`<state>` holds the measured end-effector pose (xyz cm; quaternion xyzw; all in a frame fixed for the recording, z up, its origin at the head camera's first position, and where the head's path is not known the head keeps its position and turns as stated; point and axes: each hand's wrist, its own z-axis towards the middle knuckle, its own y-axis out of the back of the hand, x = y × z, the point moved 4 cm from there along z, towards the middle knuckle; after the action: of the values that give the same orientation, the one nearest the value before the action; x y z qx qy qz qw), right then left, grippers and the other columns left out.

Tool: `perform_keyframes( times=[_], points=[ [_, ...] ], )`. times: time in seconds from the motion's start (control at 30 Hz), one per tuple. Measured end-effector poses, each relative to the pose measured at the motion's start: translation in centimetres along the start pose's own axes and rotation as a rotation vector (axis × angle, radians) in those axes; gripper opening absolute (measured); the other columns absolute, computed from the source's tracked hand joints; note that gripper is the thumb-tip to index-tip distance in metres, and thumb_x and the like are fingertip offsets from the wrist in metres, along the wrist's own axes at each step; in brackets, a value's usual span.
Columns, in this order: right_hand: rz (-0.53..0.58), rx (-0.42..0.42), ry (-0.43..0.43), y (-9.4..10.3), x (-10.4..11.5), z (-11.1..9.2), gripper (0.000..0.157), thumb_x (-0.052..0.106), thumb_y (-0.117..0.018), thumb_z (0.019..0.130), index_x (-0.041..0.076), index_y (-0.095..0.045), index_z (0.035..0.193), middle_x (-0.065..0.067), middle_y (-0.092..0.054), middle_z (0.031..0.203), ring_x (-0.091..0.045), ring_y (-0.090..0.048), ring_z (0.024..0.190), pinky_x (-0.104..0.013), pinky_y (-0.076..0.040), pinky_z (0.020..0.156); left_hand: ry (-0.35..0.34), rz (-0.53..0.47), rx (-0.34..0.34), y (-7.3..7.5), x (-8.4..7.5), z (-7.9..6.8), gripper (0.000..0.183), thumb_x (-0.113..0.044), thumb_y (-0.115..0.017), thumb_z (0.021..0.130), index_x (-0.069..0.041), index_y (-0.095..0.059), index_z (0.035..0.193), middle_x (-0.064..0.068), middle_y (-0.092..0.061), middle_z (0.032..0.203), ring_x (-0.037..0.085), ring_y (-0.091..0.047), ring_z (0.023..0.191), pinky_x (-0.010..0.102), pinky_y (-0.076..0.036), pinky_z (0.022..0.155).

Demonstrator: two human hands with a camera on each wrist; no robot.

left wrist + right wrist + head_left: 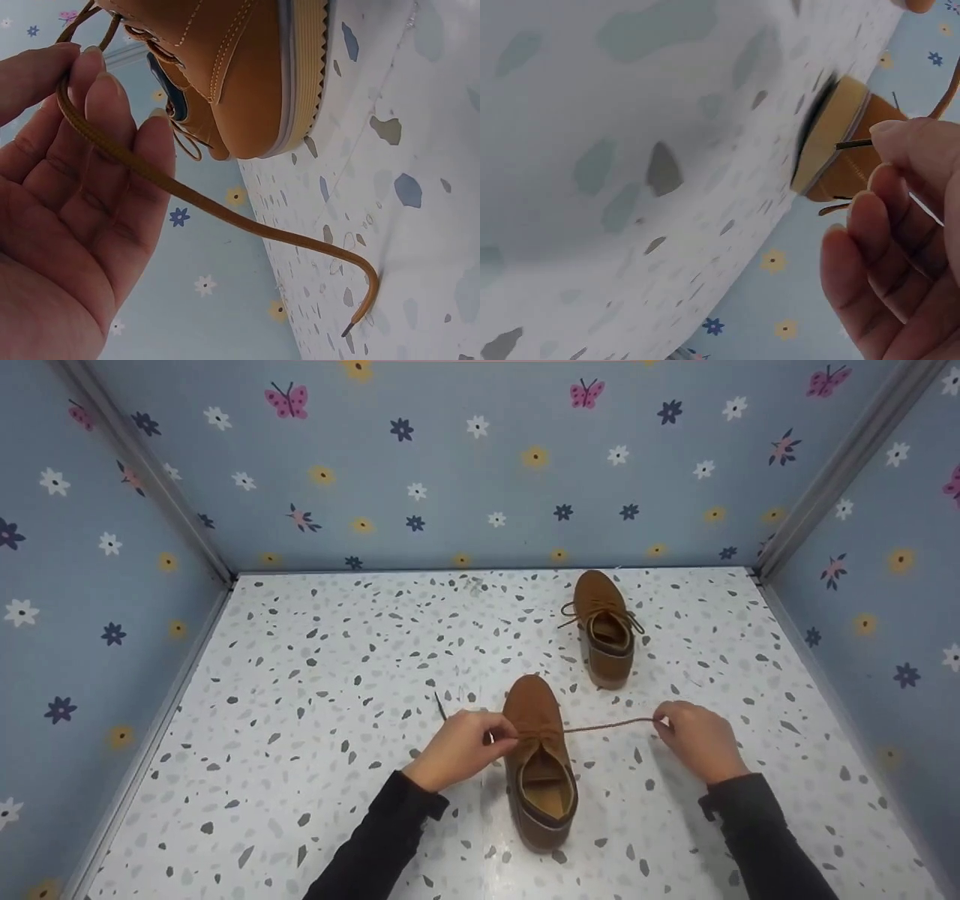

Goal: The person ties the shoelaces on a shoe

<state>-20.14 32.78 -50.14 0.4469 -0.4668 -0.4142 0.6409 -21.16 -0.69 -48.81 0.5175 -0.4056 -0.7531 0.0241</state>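
Observation:
A brown lace-up shoe (531,701) stands on the speckled surface, toe pointing away from me. At the left side of its lacing, my left hand (459,746) pinches a brown shoelace (225,214) between thumb and fingers. The loose part of that lace hangs past the fingers and ends in a dark tip (347,330). Out to the right, my right hand (701,739) pinches the other lace end (609,726), which runs nearly straight from the shoe. Its dark tip (853,144) sticks out beyond the thumb in the right wrist view.
A second brown shoe (609,664), its laces tied in a bow, stands farther back to the right. Blue panels (465,465) with flowers and butterflies enclose the white speckled surface (300,720) at the back and both sides.

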Motion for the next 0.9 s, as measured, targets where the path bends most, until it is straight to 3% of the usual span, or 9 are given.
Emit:
perform_keyframes(
  times=[0.1, 0.2, 0.33, 0.43, 0.6, 0.77, 0.9],
  points=[
    [0.038, 0.027, 0.035, -0.2, 1.2, -0.6, 0.025, -0.001, -0.075, 0.081, 0.004, -0.071, 0.105, -0.006, -0.064, 0.089, -0.023, -0.062, 0.078, -0.041, -0.053, 0.067, 0.018, -0.014, 0.018, 0.0, 0.2, -0.2, 0.005, -0.015, -0.07, 0.093, -0.012, -0.073, 0.096, -0.007, -0.067, 0.083, 0.005, -0.062, 0.07, 0.023, -0.052, 0.065],
    [0.115, 0.005, 0.181, -0.3, 4.9, -0.8, 0.036, 0.0, -0.077, 0.079, 0.004, -0.07, 0.114, -0.006, -0.063, 0.101, -0.023, -0.062, 0.092, -0.039, -0.054, 0.079, 0.038, -0.036, 0.039, -0.3, 0.5, -0.2, 0.014, -0.019, -0.071, 0.093, -0.011, -0.071, 0.105, -0.008, -0.066, 0.083, 0.005, -0.062, 0.068, 0.024, -0.052, 0.065],
    [0.147, -0.063, 0.375, -0.4, 9.6, -0.4, 0.031, 0.011, -0.081, 0.081, 0.009, -0.073, 0.111, -0.001, -0.063, 0.103, -0.018, -0.06, 0.097, -0.034, -0.053, 0.083, 0.044, -0.042, 0.05, -0.9, 0.7, 0.0, 0.022, -0.025, -0.072, 0.092, -0.012, -0.07, 0.109, -0.01, -0.066, 0.085, 0.005, -0.062, 0.071, 0.024, -0.052, 0.066],
    [0.13, -0.111, 0.439, -0.9, 11.3, 0.0, 0.022, 0.012, -0.082, 0.081, 0.011, -0.075, 0.101, 0.002, -0.063, 0.098, -0.017, -0.059, 0.093, -0.032, -0.053, 0.08, 0.034, -0.04, 0.05, -1.2, 0.6, 0.2, 0.015, -0.025, -0.072, 0.092, -0.014, -0.073, 0.102, -0.01, -0.068, 0.087, 0.006, -0.062, 0.074, 0.023, -0.052, 0.068],
    [0.128, -0.161, 0.466, -1.1, 11.5, 0.2, 0.017, 0.004, -0.082, 0.077, 0.012, -0.072, 0.089, 0.002, -0.065, 0.092, -0.017, -0.061, 0.089, -0.031, -0.054, 0.077, 0.03, -0.055, 0.04, -1.1, 0.5, 0.3, 0.007, -0.019, -0.07, 0.094, -0.014, -0.073, 0.096, -0.009, -0.068, 0.086, 0.008, -0.063, 0.071, 0.023, -0.053, 0.065],
    [0.145, -0.191, 0.424, -0.4, 9.9, 0.2, 0.017, 0.001, -0.078, 0.078, 0.012, -0.069, 0.087, 0.001, -0.068, 0.085, -0.017, -0.065, 0.082, -0.032, -0.055, 0.071, -0.015, -0.042, 0.012, -0.4, 0.5, 0.0, 0.006, -0.017, -0.067, 0.096, -0.013, -0.071, 0.095, -0.006, -0.068, 0.085, 0.007, -0.062, 0.074, 0.025, -0.052, 0.068],
    [0.124, -0.222, 0.387, 0.0, 8.3, -0.3, 0.019, -0.001, -0.08, 0.075, 0.011, -0.069, 0.085, 0.0, -0.069, 0.082, -0.017, -0.066, 0.078, -0.034, -0.055, 0.069, -0.024, -0.044, 0.028, 0.3, 1.0, -0.9, 0.007, -0.016, -0.066, 0.096, -0.011, -0.069, 0.093, -0.001, -0.068, 0.082, 0.007, -0.06, 0.07, 0.026, -0.052, 0.065]
  ],
)
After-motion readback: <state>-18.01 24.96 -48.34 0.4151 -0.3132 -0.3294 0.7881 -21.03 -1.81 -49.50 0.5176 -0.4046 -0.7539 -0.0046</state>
